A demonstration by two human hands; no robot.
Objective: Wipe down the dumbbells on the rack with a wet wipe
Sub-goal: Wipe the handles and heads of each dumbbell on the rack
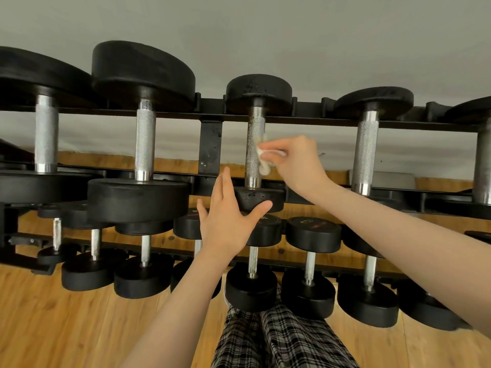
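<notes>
We see open gaps between neighbouring handles on the black metal rack (210, 144). Our right hand (295, 160) pinches a crumpled white wet wipe (261, 155) against the knurled, speckled steel handle of the small black dumbbell (255, 144); our left hand (231, 221), fingers straight, touches its near head.

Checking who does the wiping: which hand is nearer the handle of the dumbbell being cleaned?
Right. The right hand presses the wipe against the handle. The left hand is lower, at the dumbbell's near head.

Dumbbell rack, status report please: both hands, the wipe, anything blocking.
Right hand pinches wet wipe against the dumbbell handle, top row. Left hand open, fingers straight, against that dumbbell's near head. Nothing in the way.
</notes>
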